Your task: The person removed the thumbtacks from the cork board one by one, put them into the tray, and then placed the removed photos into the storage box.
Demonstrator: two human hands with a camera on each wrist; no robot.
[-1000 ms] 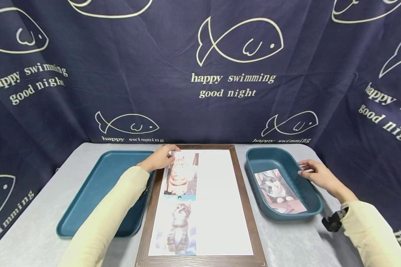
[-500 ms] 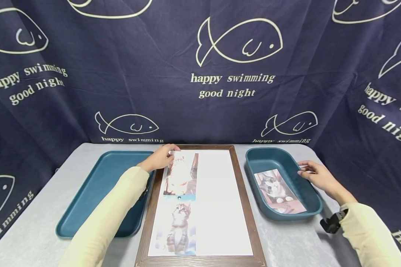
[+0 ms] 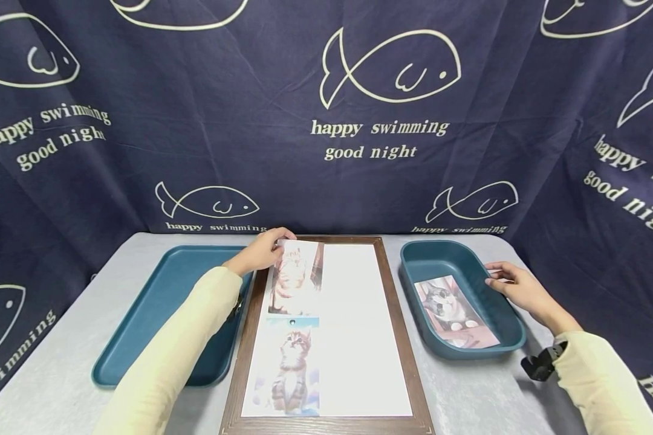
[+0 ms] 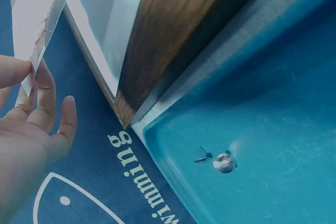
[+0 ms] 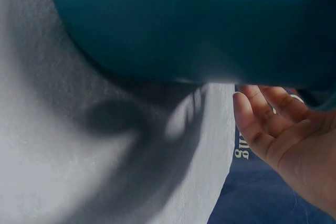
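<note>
As the upper print [image 3: 294, 279] now lifts, the left hand [image 3: 259, 251] pinches it; the right hand [image 3: 520, 290] stays relaxed.

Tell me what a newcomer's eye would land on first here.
Probably the fish-printed dark blue backdrop, which rises behind the table. Next come the cat pictures: an upper one, pinched by the left hand, and a lower one, both on the left half of the brown-framed white board. A third lies inside the teal bin at the right.
</note>
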